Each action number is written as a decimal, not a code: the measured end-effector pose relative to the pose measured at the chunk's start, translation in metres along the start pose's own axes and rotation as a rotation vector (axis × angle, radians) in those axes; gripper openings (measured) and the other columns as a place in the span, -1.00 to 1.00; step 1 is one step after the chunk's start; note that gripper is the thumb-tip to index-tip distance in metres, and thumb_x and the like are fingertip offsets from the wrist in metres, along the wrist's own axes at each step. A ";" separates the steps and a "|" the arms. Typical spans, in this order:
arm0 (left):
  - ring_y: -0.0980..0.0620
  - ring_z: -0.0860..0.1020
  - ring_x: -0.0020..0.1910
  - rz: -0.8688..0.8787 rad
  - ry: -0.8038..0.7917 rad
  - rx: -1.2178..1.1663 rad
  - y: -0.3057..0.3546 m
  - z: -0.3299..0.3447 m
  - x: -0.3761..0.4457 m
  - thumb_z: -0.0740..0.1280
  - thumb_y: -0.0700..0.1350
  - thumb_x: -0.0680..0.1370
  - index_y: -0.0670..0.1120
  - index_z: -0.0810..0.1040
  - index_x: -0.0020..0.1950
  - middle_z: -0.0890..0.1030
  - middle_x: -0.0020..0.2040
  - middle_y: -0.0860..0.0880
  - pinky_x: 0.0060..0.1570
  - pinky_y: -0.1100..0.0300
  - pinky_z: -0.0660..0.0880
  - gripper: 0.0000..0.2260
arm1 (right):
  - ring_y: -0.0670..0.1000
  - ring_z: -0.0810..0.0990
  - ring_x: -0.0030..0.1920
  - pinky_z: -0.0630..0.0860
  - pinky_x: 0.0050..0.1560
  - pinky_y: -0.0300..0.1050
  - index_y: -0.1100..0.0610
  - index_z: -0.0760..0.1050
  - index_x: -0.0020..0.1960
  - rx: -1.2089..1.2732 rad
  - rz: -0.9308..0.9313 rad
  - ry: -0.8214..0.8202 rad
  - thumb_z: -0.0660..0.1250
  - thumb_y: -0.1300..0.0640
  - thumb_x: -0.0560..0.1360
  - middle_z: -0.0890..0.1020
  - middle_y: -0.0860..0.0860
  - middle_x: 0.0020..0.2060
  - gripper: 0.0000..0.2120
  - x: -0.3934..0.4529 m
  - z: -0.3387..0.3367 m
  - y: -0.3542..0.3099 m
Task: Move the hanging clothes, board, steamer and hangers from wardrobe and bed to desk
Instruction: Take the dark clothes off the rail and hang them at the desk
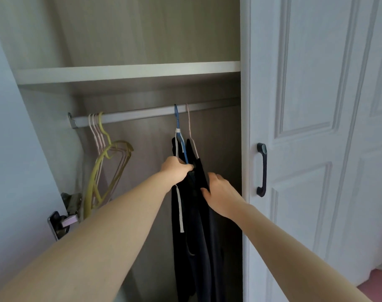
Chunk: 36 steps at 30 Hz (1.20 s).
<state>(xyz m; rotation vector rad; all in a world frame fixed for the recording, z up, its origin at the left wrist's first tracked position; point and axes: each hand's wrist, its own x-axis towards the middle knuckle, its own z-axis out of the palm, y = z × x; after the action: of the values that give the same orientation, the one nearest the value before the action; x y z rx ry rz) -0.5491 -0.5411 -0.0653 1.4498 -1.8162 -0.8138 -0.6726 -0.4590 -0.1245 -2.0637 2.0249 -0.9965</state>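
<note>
Dark clothes (193, 247) hang in the open wardrobe from a blue hanger (178, 129) and a pale pink hanger (189, 127), both hooked on the metal rail (137, 115). My left hand (175, 168) is closed around the blue hanger just above the cloth. My right hand (220, 194) grips the edge of the dark garment lower down, to the right. A white drawstring (180, 205) dangles below my left hand. Empty yellow and pink hangers (105, 162) hang together at the rail's left end.
A shelf (129, 71) runs above the rail. The shut white wardrobe door (316, 127) with its black handle (262, 170) stands right of the clothes. The open left door's hinge (69, 205) sticks out at lower left. Pink floor (377, 286) shows at bottom right.
</note>
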 end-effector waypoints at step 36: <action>0.02 0.49 -0.09 -0.081 0.033 -0.539 0.044 -0.029 0.024 0.29 -0.28 0.55 -0.05 0.52 -0.11 0.52 -0.03 -0.09 -0.36 0.25 0.43 -0.86 | 0.11 0.57 0.15 0.51 0.22 0.10 0.04 0.65 -0.10 1.114 0.405 0.163 0.18 0.25 0.60 0.63 0.07 0.11 -0.71 0.057 -0.036 -0.039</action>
<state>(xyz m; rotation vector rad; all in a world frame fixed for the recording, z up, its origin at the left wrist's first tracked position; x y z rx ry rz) -0.5544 -0.5584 -0.0106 1.1747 -1.3712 -1.2010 -0.6612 -0.4931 -0.0554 -0.9721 1.2851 -1.6689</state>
